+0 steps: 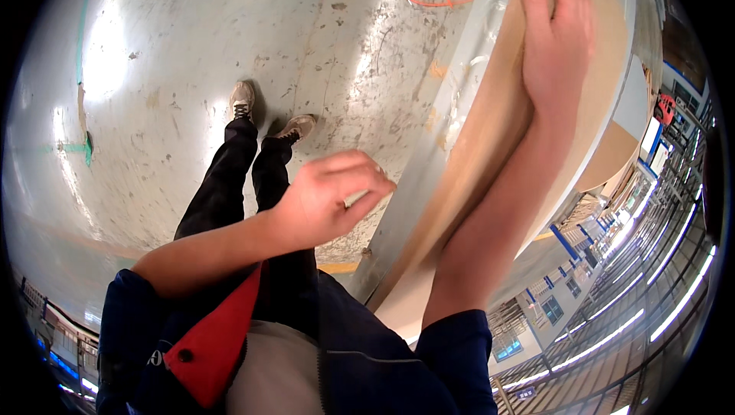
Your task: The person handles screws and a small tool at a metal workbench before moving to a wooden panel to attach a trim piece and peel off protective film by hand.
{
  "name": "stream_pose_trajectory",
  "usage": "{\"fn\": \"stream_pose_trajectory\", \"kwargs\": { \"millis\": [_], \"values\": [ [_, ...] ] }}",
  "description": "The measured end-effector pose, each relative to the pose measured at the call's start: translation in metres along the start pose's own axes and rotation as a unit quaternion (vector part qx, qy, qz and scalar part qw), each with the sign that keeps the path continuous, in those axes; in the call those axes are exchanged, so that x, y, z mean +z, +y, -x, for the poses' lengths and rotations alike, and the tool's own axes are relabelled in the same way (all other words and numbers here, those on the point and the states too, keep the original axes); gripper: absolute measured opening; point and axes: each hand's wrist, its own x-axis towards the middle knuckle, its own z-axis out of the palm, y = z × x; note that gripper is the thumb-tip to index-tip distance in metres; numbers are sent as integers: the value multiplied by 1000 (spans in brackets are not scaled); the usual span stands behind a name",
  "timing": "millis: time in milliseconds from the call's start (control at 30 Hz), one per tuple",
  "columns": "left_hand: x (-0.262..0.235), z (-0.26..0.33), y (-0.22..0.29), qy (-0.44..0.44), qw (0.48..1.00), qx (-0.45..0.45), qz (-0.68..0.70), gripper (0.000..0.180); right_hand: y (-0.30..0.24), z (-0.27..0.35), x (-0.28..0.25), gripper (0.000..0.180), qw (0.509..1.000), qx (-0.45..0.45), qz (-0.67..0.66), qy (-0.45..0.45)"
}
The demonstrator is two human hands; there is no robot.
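Observation:
A long tan panel or stack of panels runs along my right side, bent by the lens. Down its near side goes a pale grey edge with shiny wrinkles like clear film or tape. My right hand rests on the tan surface toward the far end, fingers stretched forward and thumb apart. By the pale edge is my left hand, its thumb and forefinger tips brought together in a pinch. Whatever the pinch holds, if anything, is too small to make out.
An orange cord or hose lies looped on the scuffed grey floor ahead. Green tape marks the floor at left. Beyond the panel are more boards and a red object. My shoes stand left of the panel.

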Motion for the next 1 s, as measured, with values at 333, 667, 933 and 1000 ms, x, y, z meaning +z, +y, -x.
{"fn": "stream_pose_trajectory", "kwargs": {
  "millis": [333, 667, 933, 1000],
  "values": [
    [3, -58, 19, 128, 990, 57, -25, 8, 1, 77, -8, 59, 993, -11, -107, -40],
    [19, -72, 12, 107, 981, 132, -91, 13, -2, 79, 3, 53, 998, 10, -50, 21],
    [16, -43, 5, 105, 987, 120, -13, 10, 4, 77, 9, 51, 996, 7, -84, 35],
    [20, -66, 7, 140, 983, 121, -16, 11, 6, 78, 8, 50, 995, 6, -95, 33]
  ]
}}
